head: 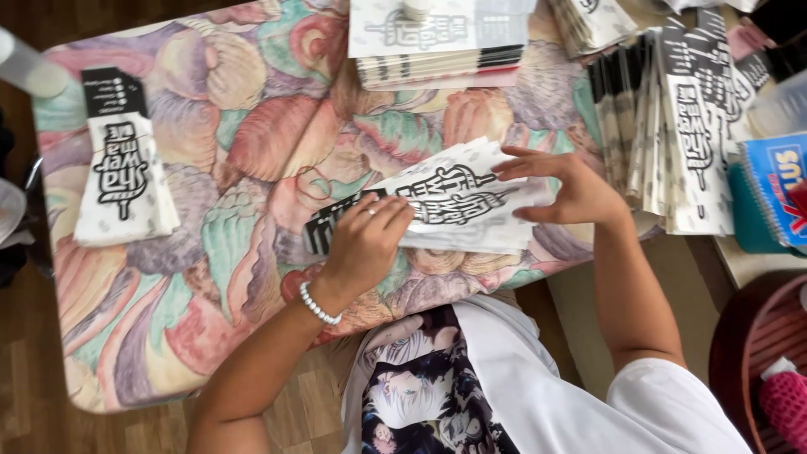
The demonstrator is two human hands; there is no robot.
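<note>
Paper sleeve stack (458, 210): lies at the near middle of the surface (210, 277), long side running left to right, tilted a little.
Left hand (366, 240): fingers pressed flat on the dark-printed left end of the stack, palm down, pinning rather than gripping; a bead bracelet (318, 305) sits at the wrist.
Right hand (567, 189): fingers spread, resting flat on the right end of the same stack, nothing closed around it.
Handling, as I judge it: light, thin and limp; the sheets look likely to slide over one another and fan out if lifted by one corner.
Where to hold: I would pinch both short ends together, or slip fingers under the long edge, so the stack stays squared.
Fragility: paper creases and tears easily at the open ends, though it will not break.
Surface cover: cloth printed with large shell shapes in pink, green and cream, soft-looking and slightly wrinkled.
Left pile (124, 176): a neat stack of the same white sleeves with black lettering, well apart from the hands.
Far pile (441, 42): a thicker flat stack at the top edge.
Right row (672, 126): many sleeves overlapping, fanned along the right side.
Blue notebook (777, 193): spiral-bound, glossy cover, beside that row.
</note>
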